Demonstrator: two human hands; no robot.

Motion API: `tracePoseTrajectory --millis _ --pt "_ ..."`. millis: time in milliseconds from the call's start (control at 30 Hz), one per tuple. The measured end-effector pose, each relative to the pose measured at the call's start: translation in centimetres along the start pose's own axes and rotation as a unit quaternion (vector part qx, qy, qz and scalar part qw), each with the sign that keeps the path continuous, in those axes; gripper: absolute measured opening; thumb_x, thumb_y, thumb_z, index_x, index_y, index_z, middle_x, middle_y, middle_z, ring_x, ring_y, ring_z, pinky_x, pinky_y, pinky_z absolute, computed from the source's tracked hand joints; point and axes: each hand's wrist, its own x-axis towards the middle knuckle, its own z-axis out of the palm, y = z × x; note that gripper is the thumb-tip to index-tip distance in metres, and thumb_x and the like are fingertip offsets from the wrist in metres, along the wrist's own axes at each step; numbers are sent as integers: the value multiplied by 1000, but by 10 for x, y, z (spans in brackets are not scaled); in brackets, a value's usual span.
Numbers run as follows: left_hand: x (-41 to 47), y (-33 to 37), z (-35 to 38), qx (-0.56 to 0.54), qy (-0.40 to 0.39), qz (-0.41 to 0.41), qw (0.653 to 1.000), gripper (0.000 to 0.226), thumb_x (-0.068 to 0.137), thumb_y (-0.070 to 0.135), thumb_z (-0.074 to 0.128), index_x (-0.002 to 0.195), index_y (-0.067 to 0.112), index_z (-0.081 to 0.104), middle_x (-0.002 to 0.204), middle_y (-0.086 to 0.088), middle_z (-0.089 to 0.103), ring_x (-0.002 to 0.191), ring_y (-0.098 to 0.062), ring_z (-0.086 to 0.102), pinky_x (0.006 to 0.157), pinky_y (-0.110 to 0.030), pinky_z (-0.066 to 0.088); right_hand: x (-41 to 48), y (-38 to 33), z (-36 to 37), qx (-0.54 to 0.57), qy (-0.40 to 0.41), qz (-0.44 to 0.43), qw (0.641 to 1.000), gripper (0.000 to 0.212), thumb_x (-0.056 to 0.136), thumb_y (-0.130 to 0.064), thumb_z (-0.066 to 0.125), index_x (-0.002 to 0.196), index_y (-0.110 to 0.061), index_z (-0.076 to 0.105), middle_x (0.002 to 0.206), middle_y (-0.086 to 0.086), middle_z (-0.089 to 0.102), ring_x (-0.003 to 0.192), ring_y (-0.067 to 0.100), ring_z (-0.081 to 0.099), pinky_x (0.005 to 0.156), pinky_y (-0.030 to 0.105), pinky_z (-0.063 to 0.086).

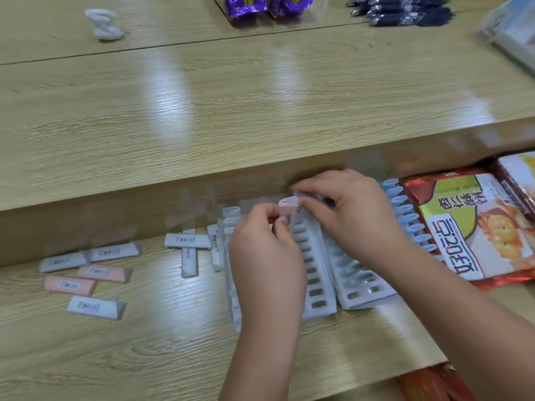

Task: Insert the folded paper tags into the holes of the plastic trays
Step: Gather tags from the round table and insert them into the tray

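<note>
- The desk (150, 351) carries everything. A snack bag (474, 227) lies just outside the right hand.
- Three pale plastic trays lie side by side under and around the hands.
  - The middle tray (317, 285) runs from beneath the fingertips back towards the person. The holes that show along it look empty.
  - The right tray (359, 282) sits under the right wrist. Its holes are too blurred to tell whether they are filled.
  - The left tray (231, 287) is mostly hidden behind the left hand. A couple of pale loops stand at its far end.
- A row of blue tags (405, 218) stands upright just beyond the right hand's outer edge, already seated. What holds them is hidden.
- The left hand (266, 256) has its thumb and fingers curled and pinches the pink tag partway down.
- The right hand (350, 215) has its thumb and forefinger curled against the tag's looped top, apparently pinching it too, though blur softens this.
- The pink tag (287, 208) is upright between the two hands, over the far end of the middle tray. Its lower end is hidden, so I cannot tell whether it has entered a hole.
- Loose tags (95, 306), grey-white and pink, lie flat well to the outside of the left hand, waiting.
- This looks like the insertion step. The next move calls for keeping the fold squeezed narrow, lining it up over one hole and pressing straight down.
</note>
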Motion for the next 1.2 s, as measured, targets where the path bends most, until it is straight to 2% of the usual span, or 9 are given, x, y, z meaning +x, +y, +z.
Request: tracePoseTrajectory --millis 200,300,500,667,833,900,1033,1133,1200 --pt "1 -3 17 0 20 1 1000 15 98 14 57 99 26 67 88 13 66 82 -12 65 70 -33 54 2 5 -2 9 -12 2 1000 19 90 -33 66 107 -33 74 94 -18 72 87 9 58 74 31 47" --pt "-1 -5 25 16 27 -1 999 15 98 14 56 101 25 66 87 12 66 79 -14 64 66 -34 54 5 5 -4 -22 -4 -15 1000 17 87 -32 70 103 -33 74 77 -23 59 79 8 53 65 27 39" --pt "-2 -11 33 42 32 27 998 15 99 17 55 106 25 66 84 8 66 73 -15 64 63 -32 51 1 4 -6 -47 -21 -13 999 10 84 -27 65 94 -28 65 68 -13 48 75 16 56 58 32 45" --pt "1 -16 35 33 27 36 998 16 97 17 59 101 29 69 77 12 67 66 -7 62 55 -19 41 -7 10 -12 -11 -43 -57 997 23 86 -18 57 103 -30 67 104 -15 60 81 0 51 59 27 46" --pt "3 -22 40 48 17 29 998 18 98 15 59 107 24 71 86 14 66 77 -5 62 61 -12 40 -13 12 -9 -13 -41 -69 997 9 89 -28 68 98 -29 69 98 -16 67 79 0 50 63 34 51" --pt "3 -21 40 50 11 26 998 21 98 14 58 110 24 71 92 13 67 83 -7 63 68 -18 48 -13 13 -8 -22 -40 -72 996 5 88 -24 72 92 -26 73 97 -14 70 84 12 62 64 39 52" --pt "-1 -15 27 7 -2 -24 1000 27 99 16 56 123 24 65 113 11 65 103 -11 63 91 -36 54 -11 10 -12 -64 -62 -85 992 9 88 -24 67 94 -25 74 100 -11 70 87 20 60 60 41 53" --pt "-15 -1 6 -54 -33 -56 996 27 99 21 55 121 34 63 113 16 64 101 -15 65 87 -45 57 -12 4 -15 -82 -72 -82 991 15 90 -30 61 99 -27 72 105 -8 66 93 19 61 61 42 53" --pt "-24 8 -14 -87 -38 -43 995 20 97 30 56 111 43 62 107 17 67 97 -12 66 81 -46 58 -14 -5 -14 -66 -21 -81 994 16 92 -28 60 101 -24 73 103 -5 65 87 16 62 58 38 53"
